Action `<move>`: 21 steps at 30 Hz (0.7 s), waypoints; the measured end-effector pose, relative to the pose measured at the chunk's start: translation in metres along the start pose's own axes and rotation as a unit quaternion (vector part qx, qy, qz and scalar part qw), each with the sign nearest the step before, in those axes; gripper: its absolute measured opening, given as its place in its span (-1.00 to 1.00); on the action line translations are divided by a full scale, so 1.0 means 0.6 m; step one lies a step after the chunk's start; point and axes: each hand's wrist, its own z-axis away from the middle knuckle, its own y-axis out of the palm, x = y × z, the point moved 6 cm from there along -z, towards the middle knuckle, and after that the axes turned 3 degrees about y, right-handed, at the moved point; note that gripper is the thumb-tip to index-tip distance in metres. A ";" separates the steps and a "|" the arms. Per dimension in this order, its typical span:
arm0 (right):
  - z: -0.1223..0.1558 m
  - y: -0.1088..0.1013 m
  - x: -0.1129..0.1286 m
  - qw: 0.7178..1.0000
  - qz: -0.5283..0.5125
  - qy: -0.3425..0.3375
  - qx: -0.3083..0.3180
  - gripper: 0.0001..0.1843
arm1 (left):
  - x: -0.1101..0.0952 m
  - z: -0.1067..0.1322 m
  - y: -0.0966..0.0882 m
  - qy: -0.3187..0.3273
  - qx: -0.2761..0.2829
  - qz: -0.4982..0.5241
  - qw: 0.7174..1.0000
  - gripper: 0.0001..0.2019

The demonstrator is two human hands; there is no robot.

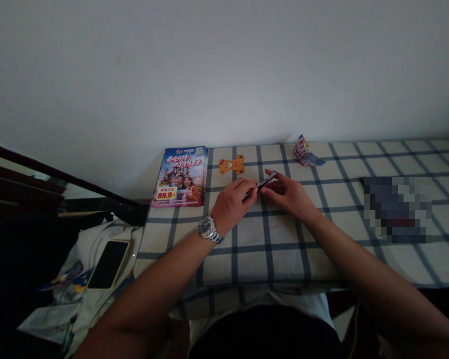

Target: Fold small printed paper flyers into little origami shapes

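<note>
Both my hands meet over the middle of a checked tablecloth (269, 249). My left hand (232, 202), with a metal watch (209, 229) on the wrist, is closed in a pinch on one end of a narrow folded strip of printed paper (265, 182). My right hand (290, 194) pinches the same strip from the other side, fingers pressed along it. The strip is held just above the cloth, tilted up to the right.
A colourful flyer (180, 177) lies at the table's far left corner. An orange bear-shaped cutout (232, 164) lies beside it. A crumpled printed paper (306, 151) sits by the wall. A blurred dark patch (398, 209) is at right. A phone (108, 264) rests on clutter left of the table.
</note>
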 end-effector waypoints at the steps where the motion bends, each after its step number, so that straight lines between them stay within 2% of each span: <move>1: 0.001 0.003 0.001 1.000 -0.009 0.001 0.010 -0.24 | -0.001 0.000 0.000 0.001 0.001 -0.001 1.000 -0.90; 10: 0.000 0.010 -0.003 0.997 -0.066 -0.017 0.036 -0.37 | 0.002 0.002 0.004 0.002 0.019 -0.012 1.000 -0.91; 17: 0.000 0.011 -0.006 0.997 -0.043 -0.041 0.045 -0.40 | -0.005 0.003 0.004 0.018 0.039 -0.072 0.996 -0.86; 21: 0.001 0.010 -0.002 0.997 -0.046 -0.034 0.047 -0.38 | -0.003 0.002 0.002 0.002 0.020 -0.074 0.997 -0.90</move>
